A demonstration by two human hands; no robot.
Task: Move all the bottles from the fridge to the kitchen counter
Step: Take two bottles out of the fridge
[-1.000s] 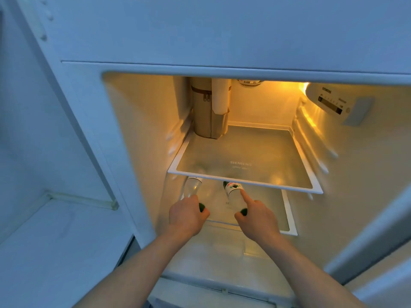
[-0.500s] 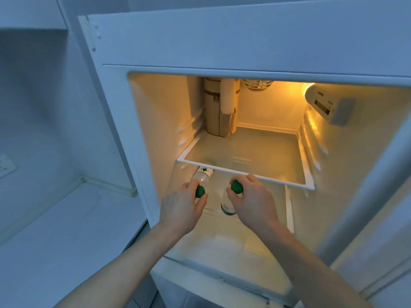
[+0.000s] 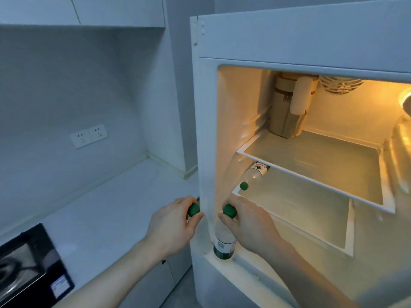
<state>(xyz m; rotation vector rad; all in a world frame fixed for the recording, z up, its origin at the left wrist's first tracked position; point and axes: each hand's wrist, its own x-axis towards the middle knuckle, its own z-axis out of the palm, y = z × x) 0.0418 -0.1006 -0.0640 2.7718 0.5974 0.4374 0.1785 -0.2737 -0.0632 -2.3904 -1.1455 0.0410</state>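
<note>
I see both hands at the fridge [image 3: 311, 36] opening, each holding 1 green-capped bottle by the neck. Left hand [image 3: 172, 221] has its fingers curled round the cap end of a bottle; only the green cap [image 3: 193, 209] shows, the bottle body is hidden behind the hand and the fridge's left wall, so I can't tell its tilt. Right hand [image 3: 249, 221] grips the neck of a clear water bottle [image 3: 222, 241] just under its green cap [image 3: 229, 211]; that bottle hangs roughly upright, label near its lower end, base just above the fridge's bottom front lip, at the left front corner of the opening. 1 more water bottle [image 3: 254, 174] lies on its side on the lower glass shelf [image 3: 300, 203], cap toward me, label end tucked under the front edge of the upper glass shelf [image 3: 322, 165], close to the left inner wall. On the upper shelf, back left, stands a tan zip pouch [image 3: 282, 116] with a white cylinder [image 3: 301, 96] in front of it, touching or near, can't tell which. Interior lamp [image 3: 405, 96] is lit at the right edge. White bench [image 3: 106, 196] runs left of the fridge, with a black gas hob [image 3: 29, 263] at its near-left end. 2 wall sockets [image 3: 89, 135] sit on the wall above the bench.
</note>
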